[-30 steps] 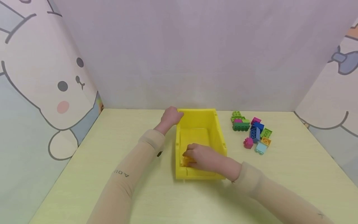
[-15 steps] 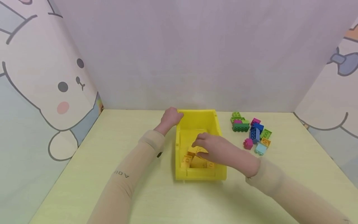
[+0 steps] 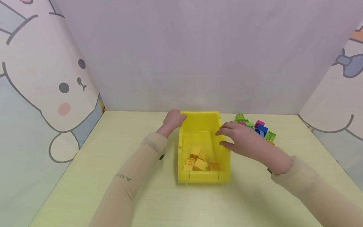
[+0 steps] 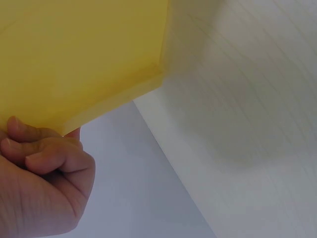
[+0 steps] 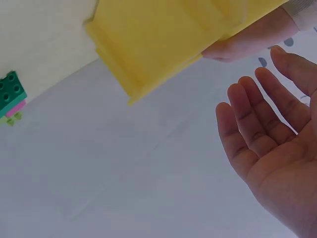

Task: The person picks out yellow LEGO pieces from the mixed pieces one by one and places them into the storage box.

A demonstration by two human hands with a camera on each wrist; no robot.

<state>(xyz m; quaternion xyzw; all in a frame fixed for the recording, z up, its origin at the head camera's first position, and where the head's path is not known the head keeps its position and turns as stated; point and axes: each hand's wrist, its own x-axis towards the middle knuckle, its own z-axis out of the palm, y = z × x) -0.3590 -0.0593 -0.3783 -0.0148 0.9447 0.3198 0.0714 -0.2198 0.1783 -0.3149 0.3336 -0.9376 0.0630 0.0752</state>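
Observation:
A yellow plastic bin (image 3: pixel 204 177) stands on the table, its low side towards me. Several yellow-orange toy building bricks (image 3: pixel 200 165) lie loose near its front. At the far left corner my left hand (image 3: pixel 173 119) grips the rim; the left wrist view has its curled fingers (image 4: pixel 67 153) against the bin's wall. My right hand (image 3: pixel 244 138) hovers by the bin's right wall, palm bare and fingers apart in the right wrist view, holding nothing. Behind it, the pile of coloured bricks (image 3: pixel 262 128) is partly hidden.
The pile to the right of the bin includes a lime-green brick (image 3: pixel 270 136) and, in the right wrist view, a dark green brick (image 5: pixel 11 93). A pale curtain (image 3: pixel 198 56) hangs along the table's back edge, with printed cloth at both sides.
My right hand has risen out of the bin and moved right, over its right wall. The bricks inside have come into view. My left hand keeps its place on the rim.

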